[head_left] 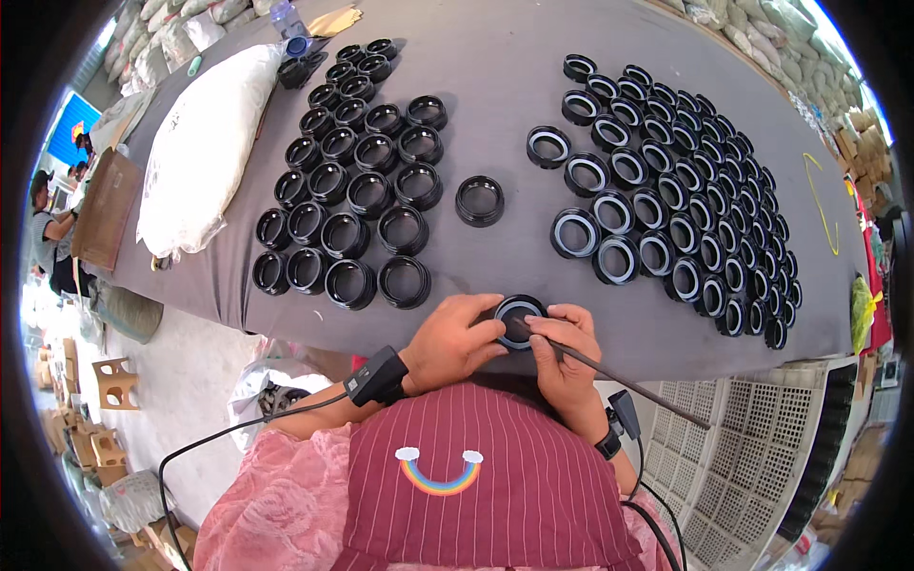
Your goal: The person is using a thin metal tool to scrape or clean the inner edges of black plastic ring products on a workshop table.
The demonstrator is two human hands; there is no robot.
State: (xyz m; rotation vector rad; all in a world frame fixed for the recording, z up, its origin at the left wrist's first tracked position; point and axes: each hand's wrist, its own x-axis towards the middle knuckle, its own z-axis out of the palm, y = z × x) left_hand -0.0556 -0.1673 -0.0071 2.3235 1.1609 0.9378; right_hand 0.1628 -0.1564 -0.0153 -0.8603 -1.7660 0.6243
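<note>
At the near edge of the table, my left hand [452,335] is closed on the left side of a black ring-shaped part [521,303] with a pale inner band. My right hand [569,360] grips a long, thin dark rod [643,386], whose near end reaches down to the right past the table edge. Its other end is among my fingers at the ring's opening; the exact contact is hidden. Beyond my hands, a single black ring [479,201] lies apart. Rows of black rings [368,195] stand to its left, and many with pale inner bands [615,259] to its right.
A large white sack [205,147] lies on the grey-covered table [476,105] at the left. A bottle [288,21] stands at the far left. White plastic crates [733,428] are below at the right. Cables run from devices on both my wrists. People are at the far left.
</note>
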